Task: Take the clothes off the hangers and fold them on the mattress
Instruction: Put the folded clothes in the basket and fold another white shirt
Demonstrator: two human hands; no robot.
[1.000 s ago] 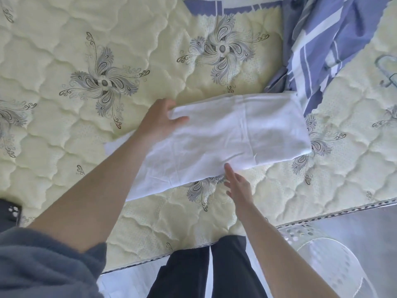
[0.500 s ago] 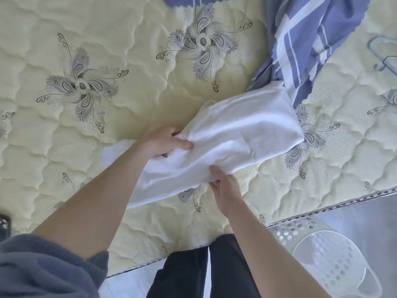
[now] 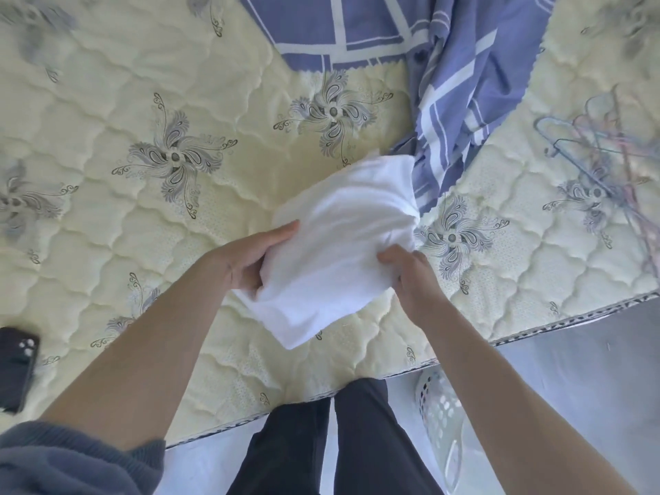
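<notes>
"What sort of place?"
"A home bedroom: bare quilted mattress [image 3: 107, 216], striped blue clothes [image 3: 453, 101], loose wire hangers [image 3: 600, 148]."
"Anything else?"
"White laundry basket [image 3: 443, 423] on the floor, phone [image 3: 16, 366] lying on the mattress."

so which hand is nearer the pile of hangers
Right. The right hand grips the white cloth's side facing the hangers; the left hand grips the opposite side.

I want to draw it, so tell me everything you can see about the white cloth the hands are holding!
The white cloth is plain, soft-looking fabric, folded into a thick, wrinkled bundle. It tilts, its far end near the blue striped shirt, its near corner drooping toward the cream quilted mattress. The left hand grips one side and the right hand pinches the other. No print or buttons show.
</notes>
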